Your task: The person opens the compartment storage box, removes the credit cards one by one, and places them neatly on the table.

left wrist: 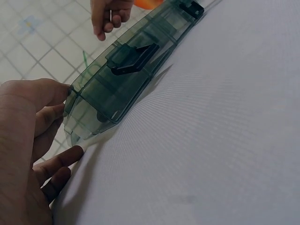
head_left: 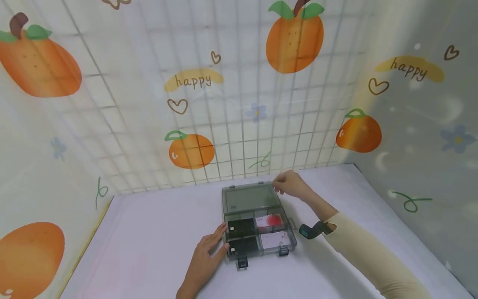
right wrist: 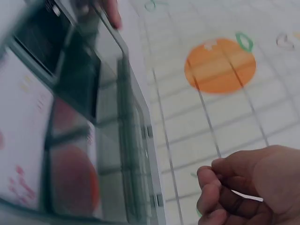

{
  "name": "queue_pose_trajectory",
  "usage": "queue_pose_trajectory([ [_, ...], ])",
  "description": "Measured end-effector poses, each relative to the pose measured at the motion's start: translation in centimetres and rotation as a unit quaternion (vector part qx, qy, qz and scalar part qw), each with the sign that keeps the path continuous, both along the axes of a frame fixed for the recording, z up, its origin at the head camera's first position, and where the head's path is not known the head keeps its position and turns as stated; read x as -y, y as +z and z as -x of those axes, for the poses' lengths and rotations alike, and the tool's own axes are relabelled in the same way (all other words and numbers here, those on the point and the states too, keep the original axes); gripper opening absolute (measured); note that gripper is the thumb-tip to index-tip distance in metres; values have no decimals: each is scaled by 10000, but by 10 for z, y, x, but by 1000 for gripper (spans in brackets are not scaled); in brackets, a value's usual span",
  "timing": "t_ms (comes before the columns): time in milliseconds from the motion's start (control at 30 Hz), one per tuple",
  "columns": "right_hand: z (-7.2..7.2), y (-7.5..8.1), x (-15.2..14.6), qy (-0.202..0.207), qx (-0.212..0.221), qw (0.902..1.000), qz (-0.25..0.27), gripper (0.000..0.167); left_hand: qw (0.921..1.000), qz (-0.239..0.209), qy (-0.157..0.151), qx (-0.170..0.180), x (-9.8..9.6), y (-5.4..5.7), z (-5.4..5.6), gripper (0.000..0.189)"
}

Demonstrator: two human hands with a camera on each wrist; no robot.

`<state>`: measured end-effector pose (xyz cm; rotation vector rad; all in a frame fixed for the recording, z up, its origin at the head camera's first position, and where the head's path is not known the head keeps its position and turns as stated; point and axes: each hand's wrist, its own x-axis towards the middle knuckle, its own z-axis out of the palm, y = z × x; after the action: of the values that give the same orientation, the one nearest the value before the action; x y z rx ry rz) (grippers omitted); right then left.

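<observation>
A translucent grey-green plastic case [head_left: 261,251] lies on the white table, its lid [head_left: 252,197] tipped back. Dark cards [head_left: 240,227] fill the two left compartments; a white card with a red circle [head_left: 274,220] and a pale card [head_left: 275,239] lie in the right ones. My left hand [head_left: 205,251] rests against the case's left side, fingers and thumb extended at the rim. By the lid's far right corner is my right hand [head_left: 293,184], fingers loosely curled. In the right wrist view, a gap shows between this hand [right wrist: 248,187] and the lid edge, with nothing held.
Two dark latches, one [head_left: 242,262] at the front left and one [head_left: 284,251] at the front right, stick out from the case. A handle-like loop [head_left: 293,224] is on its right side. A curtain with orange prints [head_left: 192,151] hangs over a grid behind the white table [head_left: 149,241].
</observation>
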<state>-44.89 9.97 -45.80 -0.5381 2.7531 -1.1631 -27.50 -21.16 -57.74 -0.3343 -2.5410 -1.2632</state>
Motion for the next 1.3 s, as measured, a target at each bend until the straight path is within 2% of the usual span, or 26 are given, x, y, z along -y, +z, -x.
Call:
queue_pose_trajectory([
  [67, -12, 0, 4, 286, -99, 9995, -123, 19, 10000, 6, 3, 45, 0, 1, 1, 54],
  [167, -27, -3, 11, 576, -2, 9982, -195, 19, 10000, -9, 7, 84, -1, 2, 1, 53],
  [333, -42, -6, 24, 862, 64, 9960, -241, 20, 9999, -41, -23, 108, -1, 3, 2, 53],
  [433, -46, -10, 30, 918, 12, 9955, -243, 18, 10000, 31, -34, 74, -1, 2, 4, 53],
  [567, -51, -20, 39, 1187, -195, 9918, -426, 19, 9999, -22, 101, 48, 1, 1, 1, 52],
  [667, -54, -26, 44, 1397, -178, 9890, -463, 20, 9999, -89, 99, 86, 2, 1, -2, 52],
  [867, -58, -37, 51, 1543, -13, 9875, -315, 19, 9999, -68, 39, 124, 0, 1, -2, 53],
  [1033, -61, -45, 59, 1464, 58, 9877, -536, 24, 9999, -95, -25, 40, -1, 2, -2, 53],
  [1167, -62, -47, 65, 1401, -109, 9870, -783, 30, 9999, -96, -103, 78, -1, 4, -2, 52],
  [1300, -63, -46, 68, 1371, -132, 9873, -797, 22, 9998, -115, -104, 95, -1, 5, -3, 52],
])
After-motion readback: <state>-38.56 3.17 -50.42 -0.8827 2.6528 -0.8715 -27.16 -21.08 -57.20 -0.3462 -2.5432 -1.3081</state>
